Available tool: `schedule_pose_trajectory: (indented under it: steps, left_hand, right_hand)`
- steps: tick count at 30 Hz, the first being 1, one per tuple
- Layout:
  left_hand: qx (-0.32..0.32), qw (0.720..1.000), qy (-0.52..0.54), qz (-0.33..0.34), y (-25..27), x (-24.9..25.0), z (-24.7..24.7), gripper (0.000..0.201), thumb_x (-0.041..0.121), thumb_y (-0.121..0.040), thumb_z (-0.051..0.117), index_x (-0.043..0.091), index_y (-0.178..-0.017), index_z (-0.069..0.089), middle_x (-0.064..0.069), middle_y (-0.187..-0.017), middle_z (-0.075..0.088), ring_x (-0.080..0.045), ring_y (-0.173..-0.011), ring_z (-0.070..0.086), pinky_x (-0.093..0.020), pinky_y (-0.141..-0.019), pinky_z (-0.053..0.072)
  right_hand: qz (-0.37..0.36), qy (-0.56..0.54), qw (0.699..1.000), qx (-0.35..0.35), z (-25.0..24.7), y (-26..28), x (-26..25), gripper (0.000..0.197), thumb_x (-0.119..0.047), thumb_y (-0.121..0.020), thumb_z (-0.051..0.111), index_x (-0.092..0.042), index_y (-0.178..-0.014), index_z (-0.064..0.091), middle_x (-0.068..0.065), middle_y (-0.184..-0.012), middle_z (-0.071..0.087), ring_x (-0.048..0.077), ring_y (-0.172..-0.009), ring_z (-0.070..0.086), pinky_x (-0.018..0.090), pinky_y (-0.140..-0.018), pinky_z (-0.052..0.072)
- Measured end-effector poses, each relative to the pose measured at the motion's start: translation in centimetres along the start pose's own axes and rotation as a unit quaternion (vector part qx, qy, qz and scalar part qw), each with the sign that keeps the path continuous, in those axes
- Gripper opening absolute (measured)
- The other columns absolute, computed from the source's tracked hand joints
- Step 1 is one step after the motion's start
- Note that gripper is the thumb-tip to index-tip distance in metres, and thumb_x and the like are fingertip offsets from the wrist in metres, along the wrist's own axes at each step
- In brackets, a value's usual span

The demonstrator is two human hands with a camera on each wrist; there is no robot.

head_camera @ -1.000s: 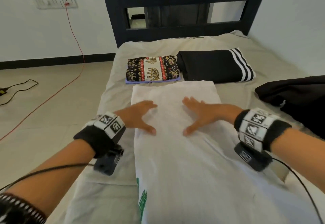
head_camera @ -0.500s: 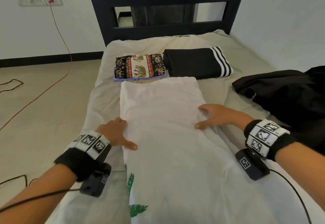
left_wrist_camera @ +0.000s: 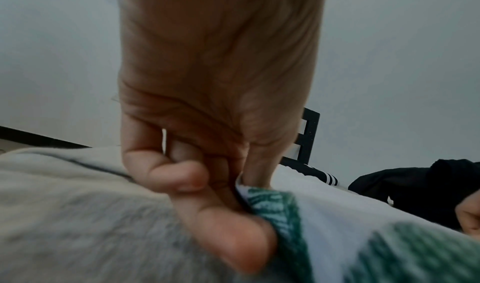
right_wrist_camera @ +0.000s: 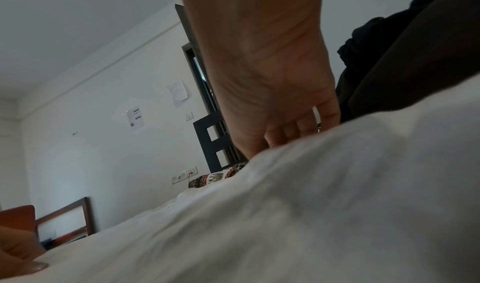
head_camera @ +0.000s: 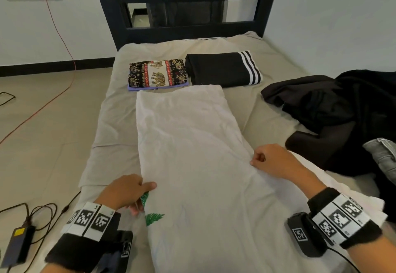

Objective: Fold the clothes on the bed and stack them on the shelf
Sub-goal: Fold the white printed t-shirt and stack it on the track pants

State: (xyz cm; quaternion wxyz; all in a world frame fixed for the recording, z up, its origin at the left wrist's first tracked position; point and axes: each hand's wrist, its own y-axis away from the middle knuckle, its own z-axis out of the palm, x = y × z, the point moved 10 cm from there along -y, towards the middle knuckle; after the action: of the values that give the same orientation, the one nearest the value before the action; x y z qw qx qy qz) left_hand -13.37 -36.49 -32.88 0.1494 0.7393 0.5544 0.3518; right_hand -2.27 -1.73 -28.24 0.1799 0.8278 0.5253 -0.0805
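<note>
White shirt (head_camera: pixel 192 165) lies flat along the bed (head_camera: pixel 107 122). Left hand (head_camera: pixel 126 193) pinches shirt's left edge; right hand (head_camera: pixel 272 161) pinches its right edge. Beyond shirt: elephant-print fold (head_camera: pixel 157 75), striped black fold (head_camera: pixel 222 69). Right of shirt: black heap (head_camera: pixel 334 112).

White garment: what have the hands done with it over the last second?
Both hands slid apart from its middle and back toward the person. The left hand now pinches the white garment at its left edge, the right hand at its right edge. The folded clothes beyond stayed put.
</note>
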Motion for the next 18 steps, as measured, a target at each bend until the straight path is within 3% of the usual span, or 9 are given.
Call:
schedule_pose_trajectory:
  steps: [5, 8, 10, 13, 15, 18]
  left_hand:
    - [0.003, 1.000, 0.024, -0.012, -0.1, -1.1, 0.4, 0.038, 0.044, -0.098, 0.046, 0.009, -0.088, 0.054, 0.001, -0.054, 0.068, -0.010, -0.046, 0.064, -0.023, -0.053, 0.041]
    - [0.024, 1.000, -0.007, -0.012, -0.2, -1.0, 0.3, 0.040, 0.048, -0.097, 0.046, 0.010, -0.083, 0.052, 0.001, -0.054, 0.068, -0.010, -0.046, 0.064, -0.025, -0.058, 0.042]
    - [0.050, 0.999, -0.020, -0.011, -0.2, -0.8, -0.3, 0.045, 0.054, -0.094, 0.048, 0.012, -0.079, 0.049, 0.000, -0.056, 0.069, -0.009, -0.046, 0.064, -0.026, -0.061, 0.044]
    - [0.056, 0.998, 0.007, -0.009, -0.3, -0.9, -0.6, 0.048, 0.059, -0.088, 0.054, 0.012, -0.078, 0.049, 0.001, -0.054, 0.068, -0.011, -0.048, 0.066, -0.026, -0.064, 0.048]
    - [0.051, 0.999, 0.010, -0.006, -0.5, -1.1, -0.4, 0.043, 0.054, -0.088, 0.058, 0.012, -0.082, 0.053, 0.003, -0.055, 0.069, -0.012, -0.052, 0.067, -0.026, -0.068, 0.050]
    - [0.065, 0.997, -0.029, -0.005, -0.7, -1.3, -0.3, 0.040, 0.054, -0.089, 0.056, 0.013, -0.088, 0.056, 0.000, -0.062, 0.071, -0.013, -0.059, 0.069, -0.030, -0.080, 0.051]
  right_hand:
    - [0.028, 0.039, 0.996, 0.070, -1.2, 0.6, 1.9, 0.016, -0.028, -0.089, 0.060, -0.015, -0.079, 0.063, 0.001, -0.076, 0.064, 0.018, -0.069, 0.061, 0.031, -0.065, 0.051]
    - [0.023, 0.040, 0.998, 0.047, -0.5, 0.6, 1.7, 0.019, -0.031, -0.091, 0.058, -0.014, -0.083, 0.063, 0.002, -0.079, 0.066, 0.019, -0.073, 0.063, 0.030, -0.067, 0.050]
    - [0.012, 0.029, 0.999, 0.038, -0.2, 0.6, 1.1, 0.030, -0.043, -0.092, 0.057, -0.014, -0.084, 0.063, 0.001, -0.080, 0.066, 0.017, -0.072, 0.061, 0.027, -0.063, 0.045]
    - [0.022, -0.004, 1.000, -0.018, 0.6, 1.0, 1.2, 0.050, -0.064, -0.079, 0.064, -0.015, -0.086, 0.063, -0.002, -0.077, 0.063, 0.013, -0.067, 0.055, 0.025, -0.062, 0.041]
    - [0.017, 0.017, 0.998, -0.063, 1.5, 1.1, 1.4, 0.047, -0.059, -0.077, 0.069, -0.015, -0.091, 0.064, -0.001, -0.084, 0.065, 0.015, -0.073, 0.058, 0.024, -0.063, 0.040]
    - [0.025, 0.023, 0.997, -0.063, 1.7, 0.7, 2.1, 0.042, -0.050, -0.079, 0.072, -0.011, -0.093, 0.066, 0.005, -0.089, 0.067, 0.017, -0.074, 0.058, 0.023, -0.062, 0.039]
